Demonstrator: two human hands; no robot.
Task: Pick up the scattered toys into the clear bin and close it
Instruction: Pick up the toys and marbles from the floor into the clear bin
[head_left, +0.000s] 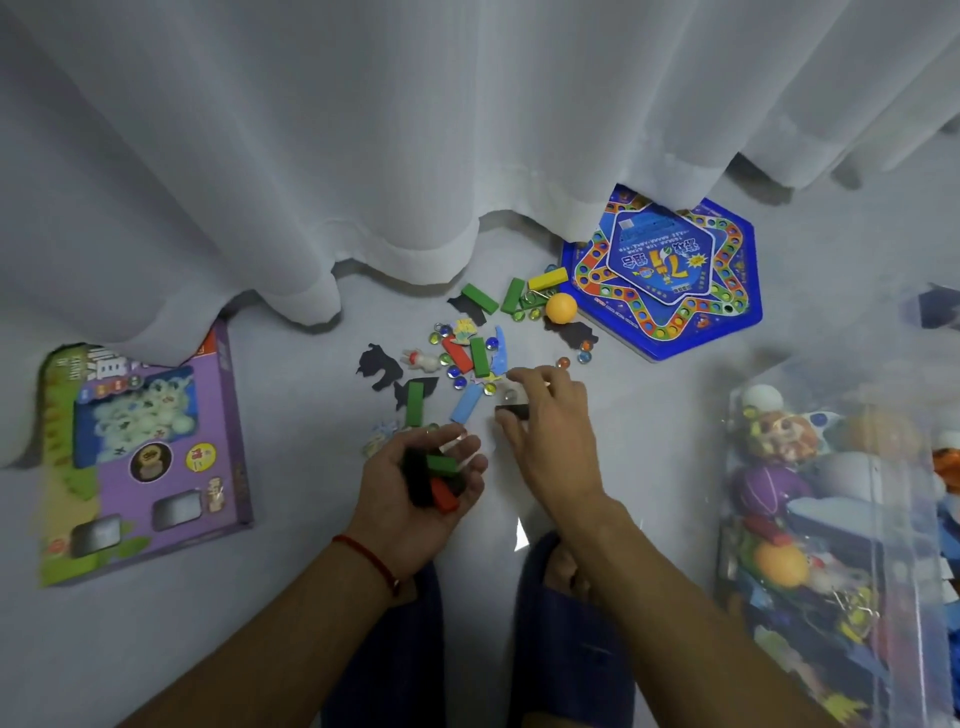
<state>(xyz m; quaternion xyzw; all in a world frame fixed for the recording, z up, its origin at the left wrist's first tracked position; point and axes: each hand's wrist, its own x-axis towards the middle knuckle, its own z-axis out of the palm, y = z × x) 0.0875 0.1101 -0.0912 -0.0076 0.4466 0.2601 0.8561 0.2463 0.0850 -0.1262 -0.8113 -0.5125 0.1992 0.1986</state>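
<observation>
Small toys lie scattered on the grey floor: green blocks (479, 357), a red block (457, 355), a light blue block (466, 403), a yellow block (547, 279), an orange ball (561, 308), a white rabbit figure (422, 360), glass marbles (459, 383) and black paper shapes (382, 367). My left hand (415, 493), palm up, cups several blocks, among them green, red and black ones. My right hand (550, 431) reaches over the pile and pinches a black block (513, 412). The clear bin (841, 519) stands at the right, partly filled with toys.
A blue hexagonal game box (670, 275) lies behind the pile, partly under a white curtain (415, 156). A purple game box (145, 447) lies at the left. My feet in blue slippers (566, 623) are at the bottom.
</observation>
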